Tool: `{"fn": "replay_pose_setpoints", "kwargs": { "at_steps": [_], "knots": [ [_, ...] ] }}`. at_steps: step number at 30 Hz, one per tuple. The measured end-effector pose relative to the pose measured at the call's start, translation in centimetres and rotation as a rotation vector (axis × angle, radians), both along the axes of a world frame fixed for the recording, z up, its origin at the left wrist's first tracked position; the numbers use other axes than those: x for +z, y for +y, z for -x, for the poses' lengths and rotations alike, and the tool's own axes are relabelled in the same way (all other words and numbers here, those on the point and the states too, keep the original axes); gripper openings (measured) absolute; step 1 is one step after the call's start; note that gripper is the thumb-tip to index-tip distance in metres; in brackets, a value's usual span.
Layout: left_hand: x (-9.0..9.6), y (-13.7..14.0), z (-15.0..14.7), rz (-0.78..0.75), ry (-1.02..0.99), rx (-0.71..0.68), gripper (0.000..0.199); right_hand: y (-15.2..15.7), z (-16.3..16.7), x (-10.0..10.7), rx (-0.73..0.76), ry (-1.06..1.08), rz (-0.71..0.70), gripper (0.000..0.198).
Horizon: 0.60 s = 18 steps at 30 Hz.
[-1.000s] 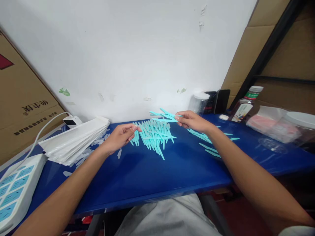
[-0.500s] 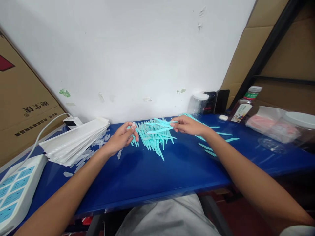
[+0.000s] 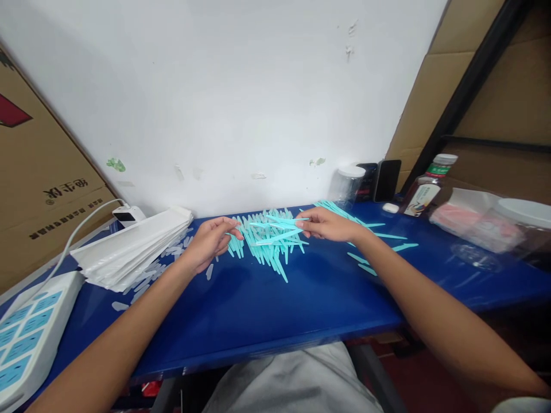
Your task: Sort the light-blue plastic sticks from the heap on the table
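The right hand [image 3: 329, 225] reaches in from the right over the blue worktop [image 3: 301, 298], its fingers curled and pinched on a small bunch of turquoise sticks [image 3: 279, 228] that fan out leftward from the fingertips, low above the main pile of turquoise sticks [image 3: 267, 244]. That pile lies near the back of the worktop, roughly midway between the 2 hands, with the sticks mostly pointing toward the near edge. The left hand [image 3: 210, 241] rests at the pile's left edge, fingers half-curled with thumb and forefinger drawn together; whether it pinches a stick or one of the small clear pieces is too small to tell. Its fingertips touch or sit just beside the leftmost sticks. Behind and to the right of the right wrist a second, looser scatter of sticks [image 3: 374, 241] spreads across the worktop. Small clear caps [image 3: 172, 252] are strewn left of the left hand, partly under a slanted stack of white sleeves [image 3: 133, 244]. At the far left lies a white power strip [image 3: 26, 332] with a cable running up to a white plug [image 3: 125, 214]. Along the back right stand a clear jar [image 3: 346, 184], a dark phone [image 3: 386, 179] leaning against the wall, a bottle [image 3: 428, 184] and a clear lidded tub [image 3: 508, 226].
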<state>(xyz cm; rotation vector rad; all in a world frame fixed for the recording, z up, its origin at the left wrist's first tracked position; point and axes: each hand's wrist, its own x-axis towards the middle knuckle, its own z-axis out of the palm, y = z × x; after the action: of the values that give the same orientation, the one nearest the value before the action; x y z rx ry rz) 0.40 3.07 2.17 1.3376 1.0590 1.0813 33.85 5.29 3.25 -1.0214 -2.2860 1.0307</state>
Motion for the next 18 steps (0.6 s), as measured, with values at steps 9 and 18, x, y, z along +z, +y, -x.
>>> {"fn": "replay_pose_setpoints", "kwargs": {
  "at_steps": [9, 18],
  "knots": [
    [-0.73, 0.15, 0.45, -0.067, 0.094, -0.027, 0.039, -0.05, 0.01, 0.01, 0.003, 0.003, 0.019, 0.046],
    [-0.45, 0.19, 0.61, -0.177, 0.270, 0.005, 0.051, 0.07, -0.17, -0.04, 0.023, 0.012, 0.029, 0.046]
  ]
}}
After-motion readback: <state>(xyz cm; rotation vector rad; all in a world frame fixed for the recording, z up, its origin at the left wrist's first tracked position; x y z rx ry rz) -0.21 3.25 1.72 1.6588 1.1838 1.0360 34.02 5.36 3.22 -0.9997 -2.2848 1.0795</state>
